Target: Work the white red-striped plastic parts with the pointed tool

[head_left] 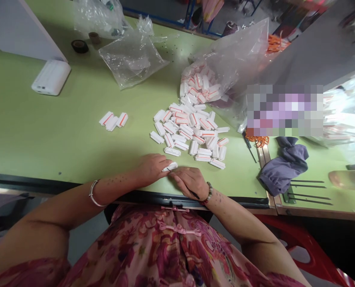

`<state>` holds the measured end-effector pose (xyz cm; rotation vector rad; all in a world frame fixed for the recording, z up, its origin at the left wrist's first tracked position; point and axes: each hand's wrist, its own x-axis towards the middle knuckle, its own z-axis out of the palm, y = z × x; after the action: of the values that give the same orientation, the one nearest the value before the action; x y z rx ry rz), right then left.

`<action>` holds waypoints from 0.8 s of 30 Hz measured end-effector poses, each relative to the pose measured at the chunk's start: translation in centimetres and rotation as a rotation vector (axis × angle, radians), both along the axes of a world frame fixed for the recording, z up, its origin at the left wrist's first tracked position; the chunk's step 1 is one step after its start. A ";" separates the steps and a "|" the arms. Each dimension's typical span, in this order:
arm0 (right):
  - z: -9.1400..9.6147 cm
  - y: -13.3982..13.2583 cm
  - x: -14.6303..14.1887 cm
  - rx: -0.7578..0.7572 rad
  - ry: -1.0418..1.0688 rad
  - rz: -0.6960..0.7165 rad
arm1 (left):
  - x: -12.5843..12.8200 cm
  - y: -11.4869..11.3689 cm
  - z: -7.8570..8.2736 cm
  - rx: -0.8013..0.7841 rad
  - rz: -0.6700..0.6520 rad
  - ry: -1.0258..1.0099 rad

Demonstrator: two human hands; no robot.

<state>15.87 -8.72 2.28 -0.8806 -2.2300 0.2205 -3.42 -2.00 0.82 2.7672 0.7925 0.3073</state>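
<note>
My left hand (pixel 151 167) is closed on a small white plastic piece (pixel 171 166) at the near edge of the green table (pixel 46 139). Beside it, my right hand (pixel 190 181) pinches a thin dark tool (pixel 193 193) whose tip meets the piece. Just beyond my hands lies a loose pile of several white pieces with red stripes (pixel 192 129). Three more such pieces (pixel 113 120) lie apart to the left.
A clear bag with more pieces (pixel 213 75) lies behind the pile, an empty clear bag (pixel 132 57) further left. A white box (pixel 51 77) and tape rolls (pixel 79 46) are at the back left. A grey cloth (pixel 285 163) and thin black rods (pixel 309 191) lie right.
</note>
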 end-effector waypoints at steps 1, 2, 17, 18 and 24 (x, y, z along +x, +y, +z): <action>0.0 0.0 0.1 0.011 0.008 0.006 | 0.0 0.0 0.0 -0.001 0.000 -0.003; 0.0 0.0 0.1 0.016 0.011 0.011 | 0.0 0.0 0.0 -0.003 -0.001 -0.004; 0.1 -0.1 0.7 -0.025 0.048 -0.023 | 0.2 0.0 0.1 0.002 -0.005 -0.038; 0.1 -0.1 1.0 -0.029 0.074 -0.052 | 0.1 0.0 0.1 -0.004 0.001 -0.045; 0.1 -0.1 2.0 0.005 0.086 -0.148 | -0.3 0.4 0.1 0.046 0.003 -0.015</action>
<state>17.87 -8.78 2.41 -1.0094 -2.0749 0.1794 -3.69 -1.61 0.95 2.8039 0.7951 0.3506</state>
